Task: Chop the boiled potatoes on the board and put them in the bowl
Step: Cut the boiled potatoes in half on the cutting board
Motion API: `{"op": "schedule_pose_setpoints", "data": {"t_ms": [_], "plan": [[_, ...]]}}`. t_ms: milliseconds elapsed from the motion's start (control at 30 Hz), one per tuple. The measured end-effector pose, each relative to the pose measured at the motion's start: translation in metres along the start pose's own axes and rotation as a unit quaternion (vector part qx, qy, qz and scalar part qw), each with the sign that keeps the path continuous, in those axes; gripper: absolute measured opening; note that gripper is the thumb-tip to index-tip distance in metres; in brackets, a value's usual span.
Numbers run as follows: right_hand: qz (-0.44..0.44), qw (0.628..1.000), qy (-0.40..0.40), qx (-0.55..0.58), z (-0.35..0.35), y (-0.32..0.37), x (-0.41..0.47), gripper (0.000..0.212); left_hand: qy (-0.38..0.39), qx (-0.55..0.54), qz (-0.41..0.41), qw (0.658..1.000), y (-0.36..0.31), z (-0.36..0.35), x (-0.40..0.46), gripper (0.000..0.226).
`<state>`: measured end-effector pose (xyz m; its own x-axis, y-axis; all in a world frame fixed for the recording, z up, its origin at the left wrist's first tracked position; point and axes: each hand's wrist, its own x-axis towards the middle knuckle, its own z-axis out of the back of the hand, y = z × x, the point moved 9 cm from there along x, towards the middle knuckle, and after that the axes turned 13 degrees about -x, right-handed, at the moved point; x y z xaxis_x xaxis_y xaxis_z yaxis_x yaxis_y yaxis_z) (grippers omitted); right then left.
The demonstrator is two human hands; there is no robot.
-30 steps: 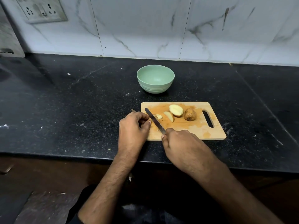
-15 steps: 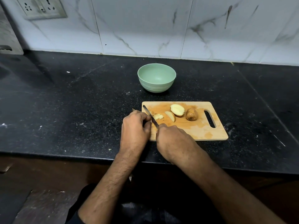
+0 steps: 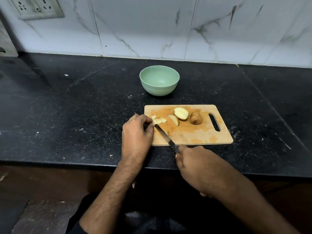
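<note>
Leaving the pale green bowl (image 3: 159,80) empty, only small pale potato cubes (image 3: 158,120) are cut, pinched by the left hand (image 3: 137,134), while the steel knife (image 3: 166,138) is gripped by the right hand (image 3: 194,163).

A black speckled stone countertop (image 3: 76,107) meets white marble-veined wall tiles (image 3: 152,26) with a socket plate (image 3: 36,7).

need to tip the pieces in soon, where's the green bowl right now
In the head view the green bowl stands on the black counter just behind the cutting board's left end, near the tiled wall.
</note>
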<state>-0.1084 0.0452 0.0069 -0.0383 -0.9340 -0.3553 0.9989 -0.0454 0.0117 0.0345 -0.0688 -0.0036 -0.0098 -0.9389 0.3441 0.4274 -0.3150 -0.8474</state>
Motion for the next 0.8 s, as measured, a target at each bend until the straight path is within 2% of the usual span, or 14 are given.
{"op": "schedule_pose_setpoints", "data": {"t_ms": [167,333,400,500,567,633,700,800], "plan": [[0.000,0.999,-0.044,-0.001,0.020,-0.004,-0.006,0.026,0.015,-0.036,0.021,0.999,-0.002,0.003,-0.003,0.014],[-0.046,0.994,-0.095,0.034,0.028,-0.017,0.017,0.032,0.033,-0.081,0.009,0.996,-0.005,-0.001,-0.004,0.026],[-0.054,0.992,-0.109,0.042,0.025,-0.019,0.023,0.032,0.026,-0.086,-0.008,0.996,-0.007,0.001,-0.004,0.030],[-0.052,0.992,-0.113,0.025,0.020,-0.016,0.024,0.034,0.010,-0.043,-0.077,0.996,-0.017,0.006,-0.004,0.039],[-0.051,0.992,-0.117,0.008,0.018,-0.013,0.022,0.034,0.043,-0.010,-0.111,0.993,-0.025,-0.001,-0.004,0.053],[-0.051,0.991,-0.125,-0.005,0.018,-0.011,0.019,0.034,0.111,0.022,-0.132,0.985,-0.035,-0.016,-0.006,0.060],[-0.046,0.990,-0.132,-0.018,0.020,-0.009,0.017,0.033,0.165,0.063,-0.156,0.972,-0.041,-0.031,-0.009,0.054],[-0.042,0.989,-0.136,-0.026,0.022,-0.008,0.011,0.033,0.180,0.093,-0.149,0.968,-0.036,-0.038,-0.006,0.040]]}}
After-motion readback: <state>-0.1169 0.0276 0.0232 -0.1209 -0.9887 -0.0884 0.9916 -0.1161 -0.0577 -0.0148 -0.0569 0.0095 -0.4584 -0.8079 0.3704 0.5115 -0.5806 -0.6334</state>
